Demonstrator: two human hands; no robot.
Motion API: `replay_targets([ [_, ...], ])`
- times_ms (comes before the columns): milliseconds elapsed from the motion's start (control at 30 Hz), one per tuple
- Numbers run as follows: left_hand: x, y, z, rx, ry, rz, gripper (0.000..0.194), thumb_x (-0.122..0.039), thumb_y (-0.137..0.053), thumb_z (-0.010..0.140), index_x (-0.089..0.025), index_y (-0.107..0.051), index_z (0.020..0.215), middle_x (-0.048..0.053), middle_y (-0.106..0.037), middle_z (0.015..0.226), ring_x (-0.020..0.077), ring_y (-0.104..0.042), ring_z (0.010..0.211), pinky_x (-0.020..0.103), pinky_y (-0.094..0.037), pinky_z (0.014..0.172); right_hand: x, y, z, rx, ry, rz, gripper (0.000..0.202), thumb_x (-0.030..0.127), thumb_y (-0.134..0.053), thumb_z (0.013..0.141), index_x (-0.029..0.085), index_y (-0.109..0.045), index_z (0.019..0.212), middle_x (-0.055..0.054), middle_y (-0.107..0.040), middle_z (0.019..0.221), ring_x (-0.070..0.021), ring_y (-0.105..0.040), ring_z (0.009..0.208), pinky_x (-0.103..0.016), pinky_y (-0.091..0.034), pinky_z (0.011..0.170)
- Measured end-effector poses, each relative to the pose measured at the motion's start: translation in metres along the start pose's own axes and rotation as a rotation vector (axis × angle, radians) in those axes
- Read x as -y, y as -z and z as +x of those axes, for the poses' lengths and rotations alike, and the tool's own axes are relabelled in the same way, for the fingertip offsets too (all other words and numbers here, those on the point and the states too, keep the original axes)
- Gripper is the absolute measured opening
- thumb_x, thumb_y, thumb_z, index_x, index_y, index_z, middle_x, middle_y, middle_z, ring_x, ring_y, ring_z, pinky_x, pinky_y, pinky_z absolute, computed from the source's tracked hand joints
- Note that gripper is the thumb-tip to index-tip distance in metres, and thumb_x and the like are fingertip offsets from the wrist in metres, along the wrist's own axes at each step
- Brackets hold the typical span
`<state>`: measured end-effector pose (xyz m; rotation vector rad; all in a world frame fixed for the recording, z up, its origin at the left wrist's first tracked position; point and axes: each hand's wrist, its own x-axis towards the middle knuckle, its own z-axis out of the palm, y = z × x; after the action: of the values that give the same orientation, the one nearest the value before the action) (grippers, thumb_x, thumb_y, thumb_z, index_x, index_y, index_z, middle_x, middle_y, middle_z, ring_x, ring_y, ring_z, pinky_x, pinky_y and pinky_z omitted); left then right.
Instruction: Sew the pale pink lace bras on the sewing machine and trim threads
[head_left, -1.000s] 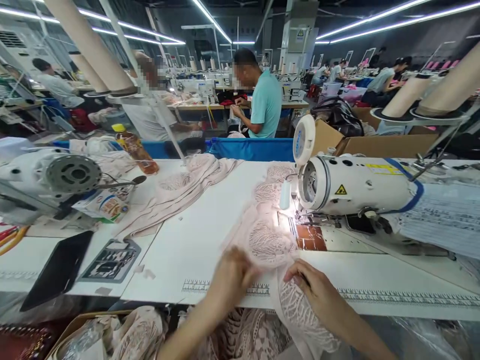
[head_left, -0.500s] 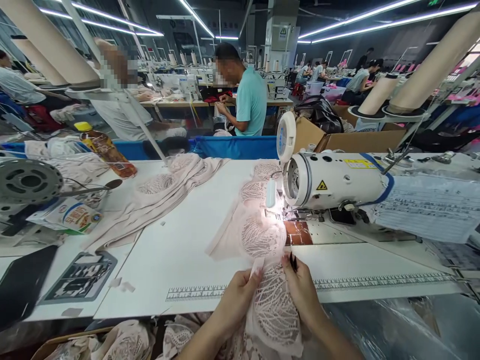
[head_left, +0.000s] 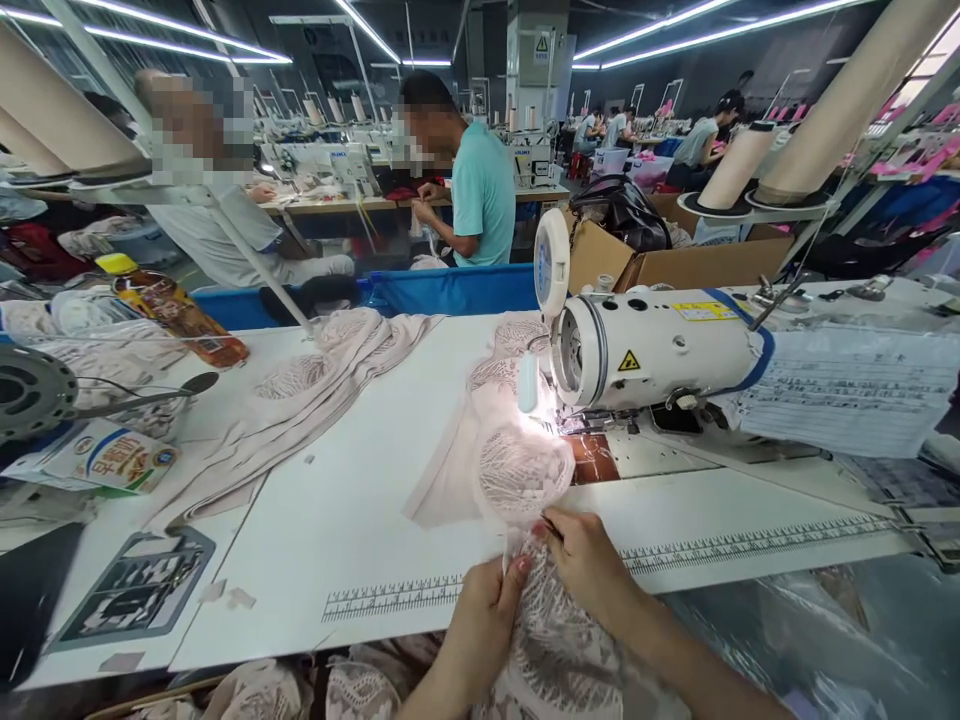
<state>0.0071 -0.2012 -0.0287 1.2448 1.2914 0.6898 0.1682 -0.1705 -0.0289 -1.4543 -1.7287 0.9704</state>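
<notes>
My left hand (head_left: 484, 615) is closed, thumb and fingers pinching the edge of a pale pink lace bra piece (head_left: 559, 655) that hangs over the table's front edge. My right hand (head_left: 589, 560) is closed on a small black pointed tool (head_left: 553, 528), mostly hidden by the fingers; its exact kind is unclear. Its fingertips meet the lace close to the left fingertips. Further up, joined lace cups (head_left: 521, 470) lie flat on the white table, running back beside the lit needle area of the sewing machine (head_left: 652, 345).
A printed ruler (head_left: 750, 545) runs along the table front. Folded lace pieces (head_left: 300, 400), a tea bottle (head_left: 176, 310), a carton (head_left: 112, 455) and a phone-like dark slab (head_left: 37, 600) are on the left. Paper sheets (head_left: 855, 390) hang over the machine's right. A person in teal (head_left: 487, 190) sits beyond.
My right hand has turned inward and moved left, its fingertips now close to my left hand's. The black tool shows less. The whole view has shifted slightly.
</notes>
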Motion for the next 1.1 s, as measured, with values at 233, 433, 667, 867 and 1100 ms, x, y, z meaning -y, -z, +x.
replay_targets([
  [233,-0.006,0.002,-0.003,0.045,0.081,-0.342,0.061,-0.078,-0.057,0.080,-0.018,-0.065,0.079,0.008,-0.071,0.083,0.0281,-0.063,0.084,0.036,-0.050,0.080,0.001,-0.005,0.005,-0.103,0.013,0.071,0.033,0.040,-0.041,0.095,0.026,-0.031,0.067,0.004,-0.043,0.058,-0.0143,-0.045,0.057,-0.027,-0.041,0.059],
  [433,-0.015,0.021,0.024,-0.252,0.153,-0.610,0.062,-0.077,-0.067,0.074,-0.016,-0.066,0.086,0.007,-0.068,0.071,0.0250,-0.065,0.073,0.032,-0.051,0.065,0.004,-0.003,-0.009,0.266,0.042,0.019,0.041,0.035,-0.052,0.091,0.023,-0.035,0.056,0.006,-0.037,0.050,-0.0110,-0.039,0.048,-0.024,-0.030,0.047],
  [667,-0.016,0.005,0.028,-0.425,-0.030,-0.271,0.064,-0.080,-0.056,0.077,-0.021,-0.045,0.057,0.001,-0.049,0.050,0.0168,-0.049,0.056,0.028,-0.039,0.052,0.001,-0.018,-0.018,0.073,0.137,-0.606,0.012,0.012,-0.057,0.084,0.020,-0.064,0.077,-0.008,-0.071,0.071,-0.0216,-0.066,0.065,-0.028,-0.041,0.060],
  [867,-0.030,0.062,0.059,-0.230,-0.098,-0.361,0.043,-0.054,-0.075,0.074,-0.016,-0.064,0.091,0.005,-0.069,0.074,0.0234,-0.067,0.074,0.032,-0.055,0.068,0.008,0.010,-0.019,0.170,0.090,-0.278,0.034,0.040,-0.041,0.098,0.024,-0.055,0.072,-0.001,-0.061,0.057,-0.0163,-0.054,0.047,-0.026,-0.038,0.049],
  [1100,-0.027,0.128,0.095,-0.674,-0.283,0.253,0.053,-0.016,-0.062,0.084,-0.014,-0.048,0.134,0.019,-0.061,0.128,0.0299,-0.061,0.113,0.051,-0.050,0.098,0.000,0.040,-0.021,0.141,0.085,-0.393,0.030,0.041,-0.042,0.098,0.026,-0.052,0.074,0.000,-0.062,0.058,-0.0162,-0.055,0.048,-0.025,-0.038,0.050],
])
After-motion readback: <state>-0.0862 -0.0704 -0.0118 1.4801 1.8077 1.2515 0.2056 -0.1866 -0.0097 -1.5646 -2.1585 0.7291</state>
